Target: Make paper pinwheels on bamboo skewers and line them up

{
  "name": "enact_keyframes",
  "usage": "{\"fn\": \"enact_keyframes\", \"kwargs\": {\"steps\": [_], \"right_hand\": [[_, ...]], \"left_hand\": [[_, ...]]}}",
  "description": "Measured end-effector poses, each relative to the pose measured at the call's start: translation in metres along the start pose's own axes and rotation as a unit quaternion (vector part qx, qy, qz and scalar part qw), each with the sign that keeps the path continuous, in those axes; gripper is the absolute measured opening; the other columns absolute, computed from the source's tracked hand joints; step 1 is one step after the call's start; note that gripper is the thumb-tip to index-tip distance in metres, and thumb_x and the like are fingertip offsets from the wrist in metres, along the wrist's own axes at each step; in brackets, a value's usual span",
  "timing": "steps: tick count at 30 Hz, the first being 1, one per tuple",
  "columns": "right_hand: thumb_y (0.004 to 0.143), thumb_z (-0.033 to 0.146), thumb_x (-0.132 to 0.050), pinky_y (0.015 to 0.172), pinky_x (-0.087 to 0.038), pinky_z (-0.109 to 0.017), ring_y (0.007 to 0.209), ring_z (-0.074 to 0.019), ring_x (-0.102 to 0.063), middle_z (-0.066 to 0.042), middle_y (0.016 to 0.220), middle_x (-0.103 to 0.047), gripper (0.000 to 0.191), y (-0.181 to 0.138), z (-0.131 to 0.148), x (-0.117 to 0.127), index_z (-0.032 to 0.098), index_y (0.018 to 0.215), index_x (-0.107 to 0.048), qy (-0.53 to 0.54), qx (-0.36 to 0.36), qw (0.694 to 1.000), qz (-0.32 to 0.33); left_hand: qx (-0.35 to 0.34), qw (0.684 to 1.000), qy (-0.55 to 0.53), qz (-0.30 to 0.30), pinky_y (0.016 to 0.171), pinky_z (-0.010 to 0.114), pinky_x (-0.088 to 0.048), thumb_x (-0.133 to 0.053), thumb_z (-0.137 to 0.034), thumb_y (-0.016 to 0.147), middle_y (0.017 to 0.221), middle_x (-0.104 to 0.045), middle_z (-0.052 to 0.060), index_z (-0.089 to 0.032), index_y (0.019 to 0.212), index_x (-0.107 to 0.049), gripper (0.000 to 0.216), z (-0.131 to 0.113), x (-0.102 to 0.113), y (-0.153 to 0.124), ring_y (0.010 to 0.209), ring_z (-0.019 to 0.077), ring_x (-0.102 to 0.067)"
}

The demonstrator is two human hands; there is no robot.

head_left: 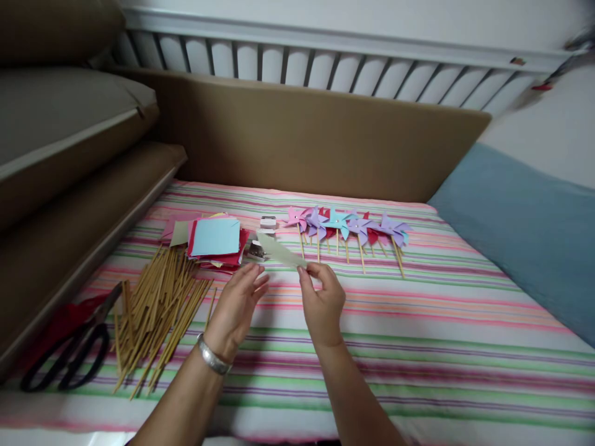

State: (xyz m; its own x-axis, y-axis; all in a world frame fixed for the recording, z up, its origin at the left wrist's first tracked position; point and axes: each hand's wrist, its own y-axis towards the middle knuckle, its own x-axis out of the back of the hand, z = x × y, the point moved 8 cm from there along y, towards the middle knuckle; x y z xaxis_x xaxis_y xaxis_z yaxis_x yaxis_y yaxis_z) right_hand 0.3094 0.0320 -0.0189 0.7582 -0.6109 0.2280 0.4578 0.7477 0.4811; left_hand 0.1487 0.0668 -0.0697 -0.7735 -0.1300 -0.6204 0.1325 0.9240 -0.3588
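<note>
My right hand (324,301) pinches one corner of a pale green sheet of paper (281,251), which is tilted in the air. Close to the paper's lower left side is my left hand (237,303), fingers apart and holding nothing, with a silver bangle on the wrist. Behind the paper, a small box of metal pins (256,249) is partly hidden. A stack of coloured paper squares (216,237), light blue on top, lies beyond my left hand. Several finished paper pinwheels (337,221) on sticks lie in a row to the right.
Thin wooden sticks (158,310) lie in a loose pile at left, beside black-handled scissors (77,347). The striped cloth (441,347) covers the surface. Stacked brown cushions (69,124) stand at left, a brown panel (302,136) at the back, a blue panel (525,229) at right.
</note>
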Motion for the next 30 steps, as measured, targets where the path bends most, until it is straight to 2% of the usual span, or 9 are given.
{"fn": "enact_keyframes", "kwargs": {"steps": [3, 6, 8, 10, 12, 15, 18, 24, 30], "right_hand": [[0.082, 0.016, -0.055, 0.081, -0.044, -0.036, 0.086, -0.0201, -0.058, -0.005, 0.087, -0.066, 0.012, -0.001, 0.023, 0.004, 0.023, 0.087, -0.064, -0.117, 0.153, 0.981, 0.009], [0.081, 0.012, -0.056, 0.081, -0.044, -0.038, 0.089, -0.0209, -0.057, -0.005, 0.092, -0.066, 0.017, -0.012, 0.032, -0.01, 0.024, 0.088, -0.065, -0.145, 0.221, 0.963, 0.056], [0.08, 0.01, -0.057, 0.08, -0.044, -0.039, 0.091, -0.0212, -0.056, -0.005, 0.095, -0.066, 0.018, -0.021, 0.037, -0.02, 0.024, 0.088, -0.066, -0.135, 0.252, 0.955, 0.074], [0.08, 0.009, -0.057, 0.079, -0.045, -0.039, 0.092, -0.0215, -0.055, -0.005, 0.096, -0.066, 0.02, -0.029, 0.041, -0.028, 0.024, 0.088, -0.066, -0.124, 0.272, 0.95, 0.088], [0.08, 0.007, -0.056, 0.078, -0.045, -0.04, 0.092, -0.0216, -0.055, -0.006, 0.096, -0.066, 0.022, -0.033, 0.042, -0.035, 0.023, 0.089, -0.067, -0.116, 0.28, 0.946, 0.111], [0.081, 0.006, -0.055, 0.078, -0.046, -0.039, 0.091, -0.0211, -0.055, -0.006, 0.093, -0.066, 0.024, -0.036, 0.042, -0.042, 0.023, 0.093, -0.066, -0.096, 0.277, 0.944, 0.149], [0.082, 0.008, -0.055, 0.077, -0.047, -0.038, 0.088, -0.0198, -0.055, -0.005, 0.091, -0.066, 0.022, -0.033, 0.038, -0.043, 0.022, 0.096, -0.064, -0.065, 0.257, 0.948, 0.176], [0.084, 0.013, -0.057, 0.073, -0.047, -0.035, 0.082, -0.0188, -0.057, -0.005, 0.082, -0.065, 0.011, -0.027, 0.029, -0.045, 0.02, 0.085, -0.064, -0.026, 0.198, 0.957, 0.21], [0.085, 0.014, -0.055, 0.072, -0.046, -0.032, 0.082, -0.018, -0.056, -0.004, 0.082, -0.065, 0.014, -0.027, 0.031, -0.048, 0.021, 0.088, -0.067, -0.014, 0.18, 0.949, 0.258]], "left_hand": [[0.059, 0.998, -0.021, 0.002, 0.081, 0.034, -0.05, -0.063, -0.036, 0.077, 0.093, -0.067, 0.012, -0.015, 0.082, -0.064, 0.022, 0.002, -0.003, -0.005, 0.088, 0.0217, -0.065], [0.1, 0.991, -0.066, 0.067, 0.078, 0.037, -0.052, -0.056, -0.044, 0.08, 0.087, -0.068, 0.012, -0.013, 0.085, -0.065, 0.032, -0.003, -0.015, -0.01, 0.084, 0.0235, -0.066], [0.102, 0.988, -0.078, 0.088, 0.075, 0.036, -0.054, -0.056, -0.036, 0.082, 0.09, -0.069, 0.011, -0.014, 0.094, -0.065, 0.027, -0.007, -0.017, -0.01, 0.081, 0.0223, -0.066], [0.098, 0.99, -0.075, 0.071, 0.07, 0.033, -0.055, -0.055, -0.021, 0.082, 0.091, -0.07, 0.009, -0.013, 0.099, -0.064, 0.02, -0.008, -0.011, -0.006, 0.079, 0.0198, -0.066], [0.09, 0.993, -0.068, 0.031, 0.064, 0.028, -0.055, -0.053, -0.009, 0.08, 0.087, -0.071, 0.008, -0.01, 0.098, -0.065, 0.021, -0.007, 0.0, 0.0, 0.074, 0.017, -0.066], [0.067, 0.997, -0.045, -0.01, 0.057, 0.025, -0.054, -0.052, -0.003, 0.078, 0.08, -0.072, 0.008, -0.007, 0.093, -0.065, 0.021, -0.008, 0.014, 0.009, 0.067, 0.0157, -0.066], [0.048, 0.999, -0.016, -0.004, 0.061, 0.027, -0.055, -0.054, -0.005, 0.078, 0.081, -0.072, 0.01, -0.006, 0.093, -0.065, 0.02, -0.014, 0.019, 0.012, 0.069, 0.0177, -0.066], [0.034, 0.999, 0.023, 0.007, 0.064, 0.028, -0.054, -0.061, -0.009, 0.073, 0.081, -0.073, 0.011, -0.007, 0.09, -0.067, 0.017, -0.021, 0.025, 0.014, 0.072, 0.0194, -0.067], [-0.005, 0.997, 0.076, 0.027, 0.06, 0.028, -0.051, -0.074, -0.019, 0.061, 0.076, -0.073, 0.009, -0.009, 0.084, -0.069, 0.025, -0.024, 0.025, 0.015, 0.065, 0.0179, -0.065]]}}
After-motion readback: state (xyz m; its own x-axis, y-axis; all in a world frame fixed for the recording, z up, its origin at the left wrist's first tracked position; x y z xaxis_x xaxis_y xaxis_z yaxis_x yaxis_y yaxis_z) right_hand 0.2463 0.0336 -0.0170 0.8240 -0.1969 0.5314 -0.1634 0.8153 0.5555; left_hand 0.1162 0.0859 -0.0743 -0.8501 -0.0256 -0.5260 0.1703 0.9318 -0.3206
